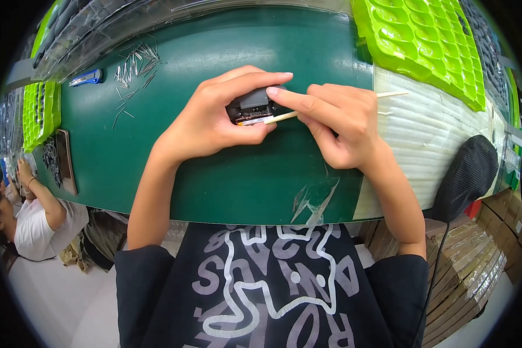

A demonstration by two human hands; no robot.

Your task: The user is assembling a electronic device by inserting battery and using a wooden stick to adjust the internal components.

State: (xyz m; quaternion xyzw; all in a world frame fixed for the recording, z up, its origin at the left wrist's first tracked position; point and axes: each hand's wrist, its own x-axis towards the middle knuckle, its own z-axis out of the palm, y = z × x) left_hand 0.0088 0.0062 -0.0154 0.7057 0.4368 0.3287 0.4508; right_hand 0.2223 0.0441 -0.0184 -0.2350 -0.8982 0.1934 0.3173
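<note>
Centrally, small dark grey part (254, 104) gripped in left hand (214, 119), right hand (336, 119) pinching wooden stick (284, 116)

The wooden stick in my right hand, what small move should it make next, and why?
Probably slide the wooden stick a little further along the lower edge of the small dark part. Its tip already sits at that edge, where a pale strip shows, and the left hand holds the part steady over the green mat. The right hand pinches the stick low, so a short, gentle push seems safest.
</note>
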